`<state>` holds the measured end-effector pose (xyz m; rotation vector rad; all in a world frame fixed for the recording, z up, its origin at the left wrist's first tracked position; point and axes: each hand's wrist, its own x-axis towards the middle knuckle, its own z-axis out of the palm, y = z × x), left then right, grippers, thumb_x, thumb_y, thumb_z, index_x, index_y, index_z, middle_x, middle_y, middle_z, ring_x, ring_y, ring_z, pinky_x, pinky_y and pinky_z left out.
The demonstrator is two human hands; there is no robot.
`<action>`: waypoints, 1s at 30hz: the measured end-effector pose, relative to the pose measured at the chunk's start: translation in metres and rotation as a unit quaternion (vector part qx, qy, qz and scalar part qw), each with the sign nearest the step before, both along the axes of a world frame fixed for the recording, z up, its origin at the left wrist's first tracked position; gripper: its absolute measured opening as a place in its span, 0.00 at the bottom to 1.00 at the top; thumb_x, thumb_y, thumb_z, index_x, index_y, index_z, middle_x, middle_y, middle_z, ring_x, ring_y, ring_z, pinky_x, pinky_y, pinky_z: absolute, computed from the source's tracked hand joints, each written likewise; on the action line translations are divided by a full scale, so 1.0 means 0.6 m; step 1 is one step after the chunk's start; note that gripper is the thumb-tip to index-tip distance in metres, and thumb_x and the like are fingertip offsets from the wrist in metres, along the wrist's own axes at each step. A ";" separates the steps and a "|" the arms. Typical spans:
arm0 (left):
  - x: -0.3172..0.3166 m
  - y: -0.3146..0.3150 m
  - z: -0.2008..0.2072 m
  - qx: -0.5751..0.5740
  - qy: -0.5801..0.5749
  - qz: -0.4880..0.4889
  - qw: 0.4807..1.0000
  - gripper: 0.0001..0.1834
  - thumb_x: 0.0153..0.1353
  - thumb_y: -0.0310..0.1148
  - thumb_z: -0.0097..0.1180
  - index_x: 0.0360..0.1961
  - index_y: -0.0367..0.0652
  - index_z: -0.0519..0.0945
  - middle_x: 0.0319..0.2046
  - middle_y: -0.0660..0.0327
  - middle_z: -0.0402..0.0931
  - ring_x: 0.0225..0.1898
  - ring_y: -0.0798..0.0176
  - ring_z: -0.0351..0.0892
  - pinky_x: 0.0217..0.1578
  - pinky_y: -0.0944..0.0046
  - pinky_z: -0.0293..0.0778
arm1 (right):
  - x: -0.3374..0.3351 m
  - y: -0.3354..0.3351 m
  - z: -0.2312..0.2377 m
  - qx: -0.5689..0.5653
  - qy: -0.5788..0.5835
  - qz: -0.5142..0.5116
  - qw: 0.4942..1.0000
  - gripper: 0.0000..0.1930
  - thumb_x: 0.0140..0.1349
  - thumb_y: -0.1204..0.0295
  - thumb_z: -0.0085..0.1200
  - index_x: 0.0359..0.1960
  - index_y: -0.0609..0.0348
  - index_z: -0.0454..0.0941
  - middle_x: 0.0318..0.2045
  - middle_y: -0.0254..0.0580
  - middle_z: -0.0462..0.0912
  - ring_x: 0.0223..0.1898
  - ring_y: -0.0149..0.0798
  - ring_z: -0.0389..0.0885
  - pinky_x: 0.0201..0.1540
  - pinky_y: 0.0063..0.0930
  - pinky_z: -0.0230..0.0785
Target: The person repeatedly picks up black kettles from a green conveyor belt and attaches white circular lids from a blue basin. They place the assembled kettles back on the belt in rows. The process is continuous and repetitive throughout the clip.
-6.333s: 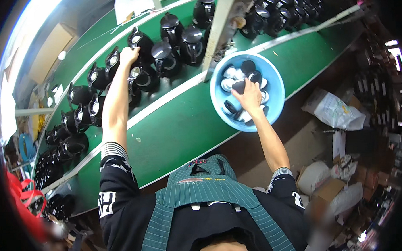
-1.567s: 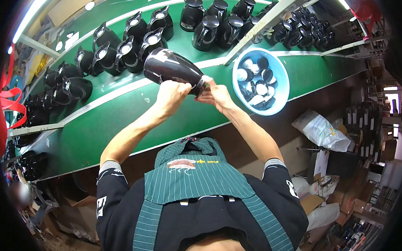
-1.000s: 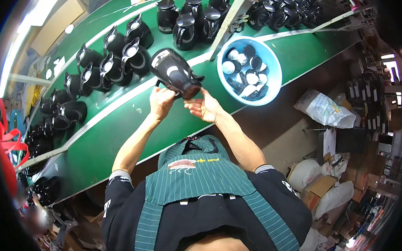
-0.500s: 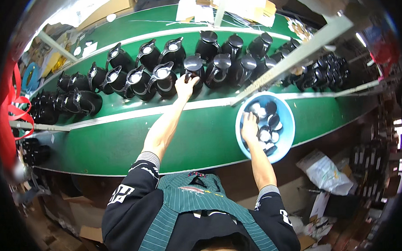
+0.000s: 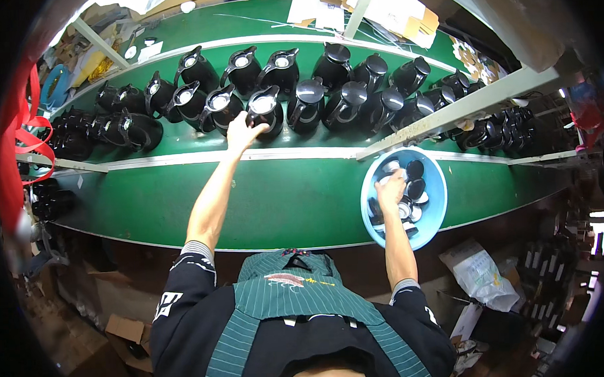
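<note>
My left hand (image 5: pixel 242 133) is at the near side of a black jug (image 5: pixel 265 110) with an uncovered top, its thumb and fingers closed around the handle. Just right of it stands a black jug with a lid on (image 5: pixel 307 107); further lidded jugs continue to the right. More jugs with uncovered tops, such as one black jug (image 5: pixel 223 108), stand to the left. Inside a light blue bucket (image 5: pixel 438 213), my right hand (image 5: pixel 390 192) reaches among black and white round lids (image 5: pixel 416 188). Its fingers are bent over a pale lid, partly hidden by the hand.
The bucket sits on the green bench (image 5: pixel 295 195), right of centre. A slanting metal post (image 5: pixel 439 120) rises behind it. Dark jugs lie crowded at the far left. Red ribbon (image 5: pixel 31 141) hangs at the left edge. A plastic bag (image 5: pixel 478 272) lies below right.
My left hand has moved left from a lidded jug to the neighbouring uncovered one. My right hand has shifted within the bucket, deeper among the lids. The whole view has turned slightly.
</note>
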<state>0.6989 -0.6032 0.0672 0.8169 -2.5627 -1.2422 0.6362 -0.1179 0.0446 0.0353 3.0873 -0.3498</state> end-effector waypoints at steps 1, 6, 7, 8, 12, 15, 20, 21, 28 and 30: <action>0.010 0.007 -0.012 -0.025 0.073 -0.035 0.996 0.32 0.39 0.50 0.85 0.33 0.39 0.79 0.24 0.63 0.76 0.26 0.67 0.71 0.31 0.62 0.72 | -0.003 0.000 0.019 -0.106 0.050 -0.044 0.992 0.43 0.48 0.63 0.79 0.60 0.64 0.63 0.46 0.69 0.82 0.51 0.68 0.82 0.57 0.54 0.75; 0.085 0.079 0.055 -0.081 0.042 -0.058 0.994 0.25 0.43 0.39 0.84 0.35 0.39 0.80 0.23 0.62 0.77 0.24 0.68 0.73 0.30 0.62 0.73 | 0.055 -0.064 0.096 -0.404 0.062 -0.020 0.912 0.22 0.61 0.59 0.74 0.36 0.62 0.74 0.32 0.36 0.76 0.33 0.35 0.72 0.40 0.33 0.70; 0.111 0.085 0.066 -0.064 0.030 -0.074 0.995 0.24 0.44 0.39 0.83 0.35 0.40 0.80 0.23 0.60 0.78 0.25 0.62 0.77 0.32 0.59 0.75 | 0.081 -0.138 0.144 -0.433 0.083 0.021 0.897 0.29 0.57 0.49 0.75 0.34 0.59 0.70 0.31 0.36 0.72 0.34 0.35 0.70 0.40 0.33 0.70; 0.130 0.096 0.086 -0.047 0.024 -0.094 0.994 0.24 0.44 0.39 0.82 0.36 0.41 0.81 0.23 0.59 0.80 0.26 0.56 0.81 0.33 0.56 0.77 | 0.105 -0.196 0.180 -0.485 0.084 0.086 0.866 0.28 0.59 0.49 0.73 0.33 0.58 0.68 0.31 0.35 0.70 0.34 0.35 0.68 0.39 0.32 0.68; 0.182 0.114 0.143 -0.110 0.064 -0.200 0.972 0.21 0.49 0.35 0.80 0.36 0.42 0.78 0.24 0.57 0.81 0.25 0.60 0.81 0.31 0.58 0.76 | 0.148 -0.326 0.219 -0.378 0.135 0.275 0.874 0.30 0.51 0.51 0.76 0.35 0.60 0.68 0.33 0.46 0.73 0.36 0.49 0.77 0.39 0.41 0.72; 0.211 0.121 0.190 -0.181 0.092 -0.242 0.949 0.20 0.50 0.35 0.78 0.35 0.42 0.77 0.25 0.54 0.82 0.28 0.51 0.85 0.31 0.55 0.77 | 0.172 -0.347 0.232 -0.331 0.082 0.318 0.885 0.38 0.53 0.49 0.76 0.53 0.62 0.69 0.39 0.51 0.79 0.41 0.55 0.82 0.45 0.46 0.77; 0.242 0.104 0.211 -0.230 0.050 -0.305 0.923 0.17 0.51 0.34 0.75 0.34 0.43 0.76 0.24 0.52 0.81 0.30 0.46 0.86 0.31 0.50 0.78 | 0.193 -0.338 0.269 -0.217 0.013 0.409 0.886 0.51 0.59 0.55 0.73 0.77 0.63 0.56 0.59 0.63 0.77 0.59 0.62 0.79 0.63 0.46 0.75; 0.245 0.103 0.214 -0.241 0.043 -0.313 0.917 0.17 0.51 0.34 0.74 0.34 0.43 0.77 0.25 0.52 0.81 0.30 0.46 0.86 0.32 0.50 0.78 | 0.198 -0.338 0.270 -0.213 0.010 0.424 0.880 0.50 0.60 0.57 0.73 0.77 0.63 0.57 0.61 0.62 0.75 0.60 0.61 0.79 0.64 0.45 0.74; 0.236 0.077 0.238 -0.254 0.020 -0.392 0.884 0.14 0.52 0.34 0.72 0.33 0.43 0.78 0.24 0.52 0.81 0.30 0.46 0.86 0.33 0.48 0.79 | 0.225 -0.333 0.262 -0.167 0.069 0.503 0.845 0.44 0.60 0.65 0.73 0.73 0.66 0.62 0.64 0.66 0.72 0.62 0.63 0.78 0.64 0.44 0.75; 0.235 0.078 0.232 -0.269 0.028 -0.396 0.877 0.09 0.54 0.31 0.68 0.32 0.43 0.79 0.22 0.53 0.82 0.28 0.48 0.87 0.31 0.50 0.80 | 0.231 -0.335 0.263 -0.211 0.016 0.454 0.866 0.40 0.62 0.60 0.71 0.70 0.66 0.65 0.56 0.65 0.79 0.56 0.62 0.83 0.59 0.43 0.78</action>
